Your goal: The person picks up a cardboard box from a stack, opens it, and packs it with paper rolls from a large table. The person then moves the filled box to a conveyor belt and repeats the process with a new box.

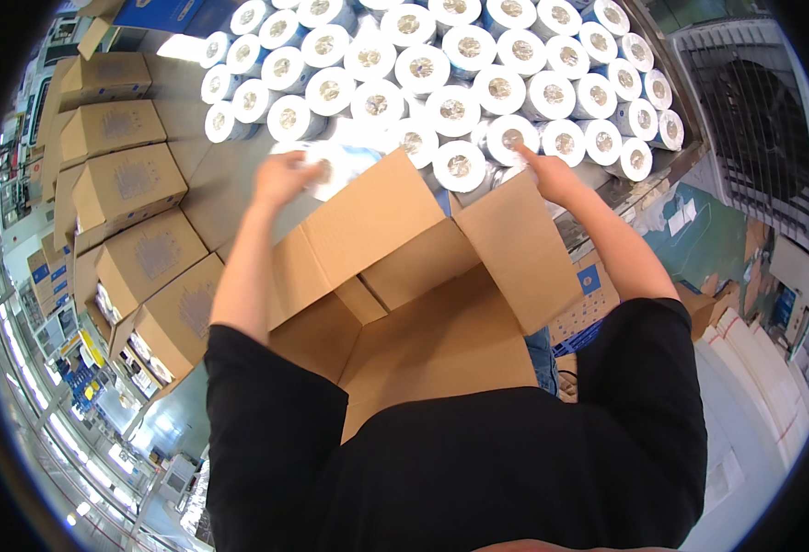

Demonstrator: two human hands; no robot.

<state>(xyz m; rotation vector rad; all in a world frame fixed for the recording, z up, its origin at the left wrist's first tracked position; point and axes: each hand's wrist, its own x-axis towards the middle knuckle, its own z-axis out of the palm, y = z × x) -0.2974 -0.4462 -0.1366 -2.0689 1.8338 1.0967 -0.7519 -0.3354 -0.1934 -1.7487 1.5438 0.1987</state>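
An open brown cardboard box (423, 340) stands in front of me, flaps folded outward, and its visible inside shows only bare cardboard. Beyond it, several white film-wrapped rolls (452, 110) lie in stacked rows, their round ends facing me. My left hand (283, 177) is past the box's left flap, its thumb and fingers around one white roll (338, 175) that looks slightly smeared by motion. Past the right flap, my right hand (554, 175) has its fingers at the end of another roll (512, 138), near its core. Part of that grip is hidden behind the hand.
Several brown cartons (133, 184) line the left side, some with white rolls showing inside. A barred metal frame (745, 120) stands at the right. Below it, long white sheets or panels (754, 377) lean in a stack. A blue box (170, 14) sits at the far left.
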